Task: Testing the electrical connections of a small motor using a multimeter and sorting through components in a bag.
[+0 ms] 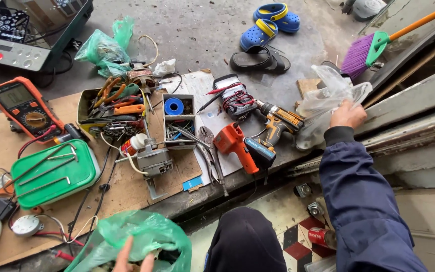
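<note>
- Fingers of the left hand [136, 258] pinch the thin film of a green plastic bag [142, 236] at the bottom edge, right by the person's knee; the mouth gapes, and what lies inside is too dark to tell.
- That bag looks light, limp and a bit slick. I'd judge it best gathered at the rim, since a grip lower down would just crumple it.
- A green lidded box [54, 174] sits on the cardboard sheet [127, 189] with bent metal rods lying on its lid; its contents are hidden.
- Beside it stands a small motor [152, 160], then an orange heat gun [235, 146] and a cordless drill [278, 123].
- An open metal tray [111, 113] is crammed with pliers and cutters; a small box [178, 121] holds a blue roll of tape and loose bits.
- The right hand [347, 115], arm stretched out, is closed on a clear plastic bag [323, 103] by the step. It is crinkly and soft, and looks nearly empty.
- Furthest off lie blue clogs [270, 22] and a purple broom [366, 50].
</note>
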